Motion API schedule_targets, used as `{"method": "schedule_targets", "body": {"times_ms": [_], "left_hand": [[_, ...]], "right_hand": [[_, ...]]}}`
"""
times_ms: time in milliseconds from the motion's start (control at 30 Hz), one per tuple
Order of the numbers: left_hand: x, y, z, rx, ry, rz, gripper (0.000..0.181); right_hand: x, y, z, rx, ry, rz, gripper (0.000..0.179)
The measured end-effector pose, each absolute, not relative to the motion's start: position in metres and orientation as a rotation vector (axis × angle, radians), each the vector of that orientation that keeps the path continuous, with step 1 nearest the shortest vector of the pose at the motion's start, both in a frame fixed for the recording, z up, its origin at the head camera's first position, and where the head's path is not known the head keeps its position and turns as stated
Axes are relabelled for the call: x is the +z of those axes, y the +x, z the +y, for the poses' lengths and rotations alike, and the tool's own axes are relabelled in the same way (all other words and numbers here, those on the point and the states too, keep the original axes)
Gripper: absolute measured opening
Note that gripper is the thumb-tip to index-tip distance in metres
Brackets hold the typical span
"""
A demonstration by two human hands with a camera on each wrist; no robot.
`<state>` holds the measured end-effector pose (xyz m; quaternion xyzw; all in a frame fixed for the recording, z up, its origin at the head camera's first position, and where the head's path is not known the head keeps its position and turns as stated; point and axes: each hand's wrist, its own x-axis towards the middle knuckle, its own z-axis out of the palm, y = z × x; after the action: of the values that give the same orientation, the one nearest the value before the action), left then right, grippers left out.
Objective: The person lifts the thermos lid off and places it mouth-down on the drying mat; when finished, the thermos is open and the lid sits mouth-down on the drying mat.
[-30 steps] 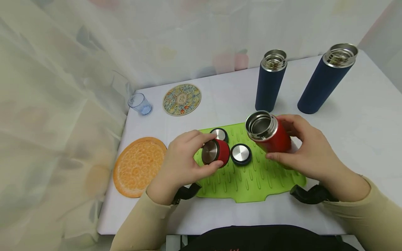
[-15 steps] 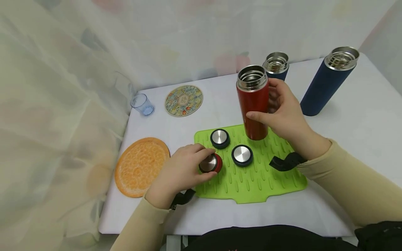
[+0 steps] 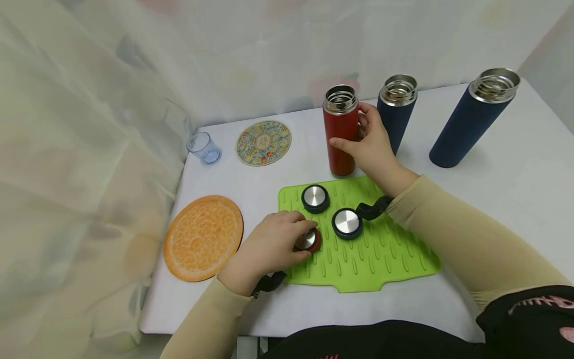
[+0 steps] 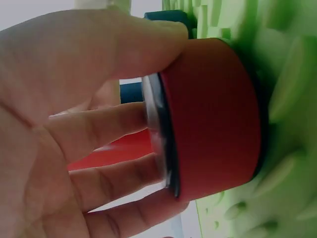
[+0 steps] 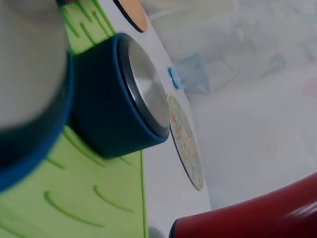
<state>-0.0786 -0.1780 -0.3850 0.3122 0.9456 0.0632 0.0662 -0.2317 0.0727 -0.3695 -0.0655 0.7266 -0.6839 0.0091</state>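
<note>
My left hand point(image 3: 273, 244) pinches a red bottle lid point(image 3: 309, 242) with a steel top, low on the green ridged mat point(image 3: 372, 269). In the left wrist view, the thumb and fingers span the lid point(image 4: 215, 119), whose underside is at the mat. My right hand point(image 3: 374, 147) grips a red thermos bottle point(image 3: 341, 134) by its side, upright and uncapped, just behind the mat. Whether its base touches the table cannot be told. Two dark blue lids with steel tops, a rear lid point(image 3: 315, 197) and a front lid point(image 3: 347, 222), sit on the mat.
Right of the red bottle stand an uncapped navy bottle point(image 3: 396, 117) and a larger navy bottle point(image 3: 471, 122). At left are a blue glass point(image 3: 204, 148), a patterned round trivet point(image 3: 263, 143) and an orange round mat point(image 3: 203, 238). A curtain hangs behind the table.
My right hand has carried the red bottle from over the mat up and back, to the left of the navy bottles. My left hand has lowered the red lid onto the mat.
</note>
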Motion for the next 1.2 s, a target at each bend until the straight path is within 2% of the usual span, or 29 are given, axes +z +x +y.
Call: {"method": "schedule_targets", "body": {"times_ms": [467,800,1033,1200], "left_hand": [[-0.389,-0.079,-0.167,0.22,0.986,2.828,0.049],[-0.387,-0.08,-0.168,0.254,0.966,2.807,0.056],[-0.378,-0.081,-0.174,0.304,0.999,2.852,0.058],[-0.362,-0.085,-0.182,0.312,1.079,2.944,0.063]], "right_hand": [[-0.38,-0.24,0.074,-2.104,-0.149,2.271,0.09],[-0.379,-0.233,0.079,-2.066,-0.188,2.284,0.102],[-0.368,-0.207,0.097,-1.978,-0.289,2.327,0.102],[-0.349,-0.176,0.124,-1.675,-0.407,2.465,0.094]]}}
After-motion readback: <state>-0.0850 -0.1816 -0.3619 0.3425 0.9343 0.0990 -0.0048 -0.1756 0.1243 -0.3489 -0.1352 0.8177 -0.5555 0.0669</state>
